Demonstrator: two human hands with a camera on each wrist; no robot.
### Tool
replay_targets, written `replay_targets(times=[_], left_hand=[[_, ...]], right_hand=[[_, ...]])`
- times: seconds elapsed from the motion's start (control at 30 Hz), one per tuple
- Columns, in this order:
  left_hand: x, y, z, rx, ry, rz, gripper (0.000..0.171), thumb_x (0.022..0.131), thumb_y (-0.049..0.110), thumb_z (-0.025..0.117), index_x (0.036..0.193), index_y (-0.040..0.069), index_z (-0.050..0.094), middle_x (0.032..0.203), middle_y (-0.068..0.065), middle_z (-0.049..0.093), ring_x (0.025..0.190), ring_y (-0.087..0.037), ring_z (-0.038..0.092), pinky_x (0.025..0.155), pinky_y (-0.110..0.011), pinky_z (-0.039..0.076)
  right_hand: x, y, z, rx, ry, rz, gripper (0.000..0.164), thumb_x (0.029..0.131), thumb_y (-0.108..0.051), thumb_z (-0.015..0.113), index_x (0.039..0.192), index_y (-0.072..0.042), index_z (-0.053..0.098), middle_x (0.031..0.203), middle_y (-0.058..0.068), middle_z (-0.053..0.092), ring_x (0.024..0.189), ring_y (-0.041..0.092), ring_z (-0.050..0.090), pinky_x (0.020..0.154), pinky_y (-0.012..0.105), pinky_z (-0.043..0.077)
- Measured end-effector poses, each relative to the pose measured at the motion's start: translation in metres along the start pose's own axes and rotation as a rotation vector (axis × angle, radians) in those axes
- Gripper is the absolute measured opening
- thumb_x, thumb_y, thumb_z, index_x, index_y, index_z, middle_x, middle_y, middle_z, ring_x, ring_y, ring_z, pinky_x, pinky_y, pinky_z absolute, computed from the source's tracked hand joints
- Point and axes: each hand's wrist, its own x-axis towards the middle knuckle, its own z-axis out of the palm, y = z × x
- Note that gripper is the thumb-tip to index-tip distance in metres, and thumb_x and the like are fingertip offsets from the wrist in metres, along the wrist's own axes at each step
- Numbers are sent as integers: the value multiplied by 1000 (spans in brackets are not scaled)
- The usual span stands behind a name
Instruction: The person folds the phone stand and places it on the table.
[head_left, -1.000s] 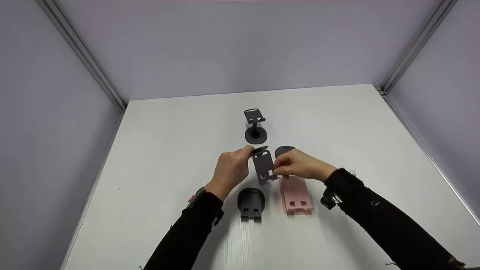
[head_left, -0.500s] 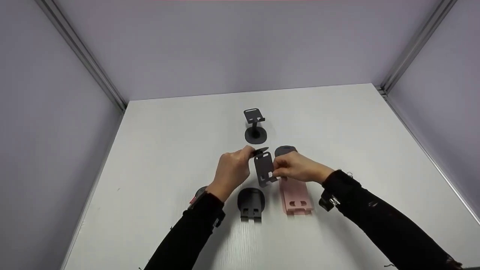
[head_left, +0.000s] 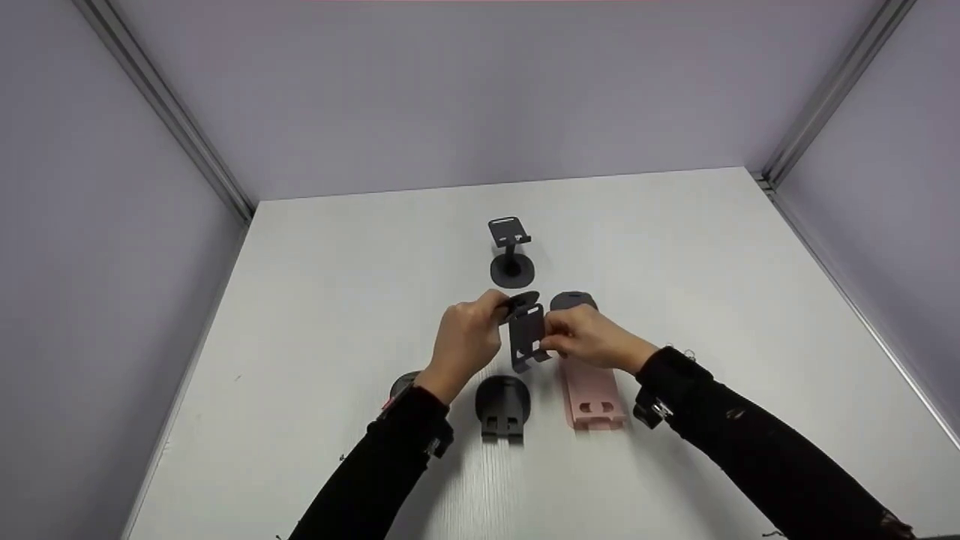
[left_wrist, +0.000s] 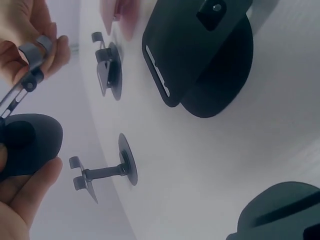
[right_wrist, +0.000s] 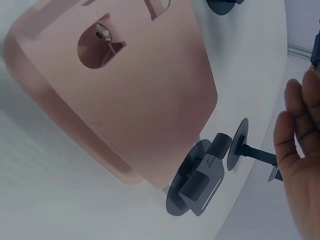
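Both hands hold one dark grey folding phone stand (head_left: 527,334) above the middle of the table. My left hand (head_left: 466,341) grips its rounded base (left_wrist: 42,142), thumb and fingers on either side of it in the left wrist view. With curled fingers, my right hand (head_left: 592,337) pinches the edge of the stand's slotted plate near the lower lip. The plate hangs tilted below the base. Right under the right hand lies a folded pink phone stand (head_left: 594,397), its far end hidden. A folded dark stand (head_left: 502,409) lies nearer the body.
An unfolded dark phone stand (head_left: 511,270) stands upright farther back on the white table (head_left: 337,262). Another folded dark stand (head_left: 572,300) sits just beyond the right hand. One more dark stand (head_left: 403,384) is mostly covered by the left wrist. Pale walls (head_left: 480,97) surround the table.
The right hand has shifted slightly left, turning the held stand's plate so it looks narrower. More of the base shows beside the left hand, which stays nearly in place.
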Motion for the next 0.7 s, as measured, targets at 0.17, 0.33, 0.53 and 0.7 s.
replay_targets(times=[0.17, 0.33, 0.53, 0.7], left_hand=[[1, 2, -2, -64, -36, -78, 4, 92, 1, 69, 94, 5, 68, 74, -7, 73, 61, -23, 69, 55, -40, 54], [3, 3, -4, -95, -73, -118, 5, 92, -1, 69, 93, 4, 69, 76, -8, 74, 63, -22, 68, 57, -39, 54], [6, 4, -4, -121, -118, -152, 6, 90, 0, 70, 95, 3, 72, 80, -9, 75, 64, -22, 65, 59, -38, 53], [9, 3, -5, -206, -197, -216, 9, 92, 0, 69, 98, 1, 75, 82, -10, 75, 63, -17, 63, 58, -29, 49]], right_hand=[[1, 1, 5, -12, 56, -20, 11, 94, -8, 72, 85, -7, 66, 72, 12, 69, 63, 4, 54, 60, 21, 44], [2, 1, 10, -39, 110, -44, 10, 92, -6, 73, 85, -5, 66, 71, 12, 69, 63, 3, 53, 60, 22, 44], [2, 3, 13, -53, 155, -48, 9, 91, -6, 74, 86, -4, 68, 74, 10, 70, 62, 4, 57, 59, 23, 49], [1, 5, 17, -55, 189, -53, 8, 90, -6, 76, 87, -3, 69, 77, 7, 72, 61, 7, 62, 58, 23, 52]])
